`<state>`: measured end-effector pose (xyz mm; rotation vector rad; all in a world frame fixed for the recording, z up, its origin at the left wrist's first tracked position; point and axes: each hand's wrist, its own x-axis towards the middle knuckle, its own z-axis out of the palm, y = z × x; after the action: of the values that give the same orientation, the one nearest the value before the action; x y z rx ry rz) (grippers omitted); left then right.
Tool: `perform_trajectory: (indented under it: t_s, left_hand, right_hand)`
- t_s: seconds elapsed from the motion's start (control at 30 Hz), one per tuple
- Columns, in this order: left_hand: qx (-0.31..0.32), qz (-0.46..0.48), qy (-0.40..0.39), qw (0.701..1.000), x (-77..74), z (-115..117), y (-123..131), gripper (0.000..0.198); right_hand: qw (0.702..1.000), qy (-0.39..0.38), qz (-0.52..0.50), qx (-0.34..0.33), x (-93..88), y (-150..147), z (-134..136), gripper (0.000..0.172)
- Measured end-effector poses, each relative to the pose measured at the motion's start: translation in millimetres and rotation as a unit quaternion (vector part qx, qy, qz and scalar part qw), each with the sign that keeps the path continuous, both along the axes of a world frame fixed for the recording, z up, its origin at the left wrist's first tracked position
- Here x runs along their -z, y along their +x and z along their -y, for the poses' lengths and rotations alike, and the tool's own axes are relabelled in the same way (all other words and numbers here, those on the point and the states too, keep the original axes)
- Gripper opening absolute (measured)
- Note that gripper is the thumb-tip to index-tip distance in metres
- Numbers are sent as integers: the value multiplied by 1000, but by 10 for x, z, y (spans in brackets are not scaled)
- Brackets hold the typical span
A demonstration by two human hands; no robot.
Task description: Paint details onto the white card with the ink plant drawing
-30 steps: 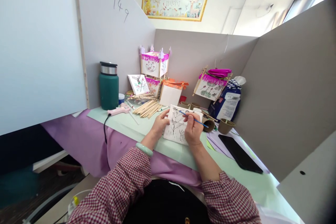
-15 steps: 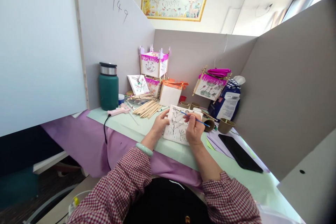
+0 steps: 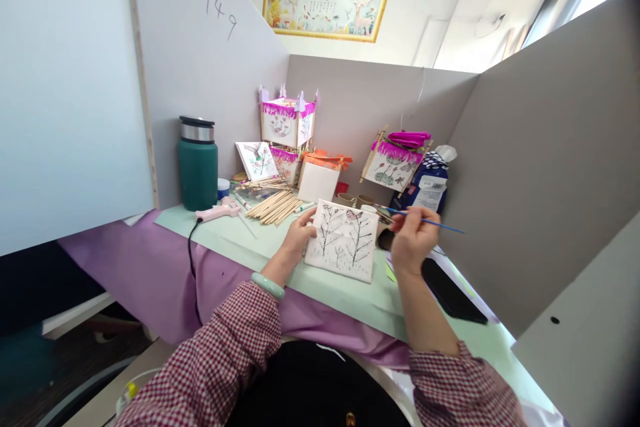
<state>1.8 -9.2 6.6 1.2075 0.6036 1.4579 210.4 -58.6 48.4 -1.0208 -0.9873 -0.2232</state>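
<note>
A white square panel (image 3: 341, 240), painted with dark bare trees and small reddish blossoms at the top, tilts up over the table's front part. My left hand (image 3: 300, 238) grips its left edge, thumb on the front. To the right of the panel, my right hand (image 3: 415, 240) pinches a thin blue paintbrush (image 3: 445, 224), apart from the panel. The brush tip points left, over the small brown pots (image 3: 365, 201) and a white-capped jar (image 3: 369, 209). A brown pot (image 3: 385, 238) lies partly hidden behind my right hand.
Wooden sticks (image 3: 275, 207) lie in a pile beyond the panel. At left are a pink glue gun (image 3: 218, 211) and a green bottle (image 3: 199, 167). Paper lanterns (image 3: 289, 125) stand behind; another lantern (image 3: 395, 167) leans at right. A black phone (image 3: 453, 290) lies near the right edge.
My right hand has moved right, taking the paintbrush off the panel, so the painted trees show fully. My left hand still holds the panel. The view has shifted slightly.
</note>
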Motion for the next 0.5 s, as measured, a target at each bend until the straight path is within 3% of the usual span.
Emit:
perform_trajectory:
  t_s: [0.1,0.2,0.37,0.5]
  left_hand:
    - [1,2,0,1000,-1,2,-4,74]
    - [3,4,-2,1000,-1,-1,-11,74]
    - [11,4,-3,1000,3,-9,-19,74]
    - [12,5,-7,1000,19,-25,-18,75]
  right_hand:
    - [993,-54,-37,96,-84,419,33,37]
    - [978,-147,-26,144,-8,658,-27,33]
    - [946,-295,29,130,224,706,-198,38]
    - [918,-373,74,112,310,721,-294,30]
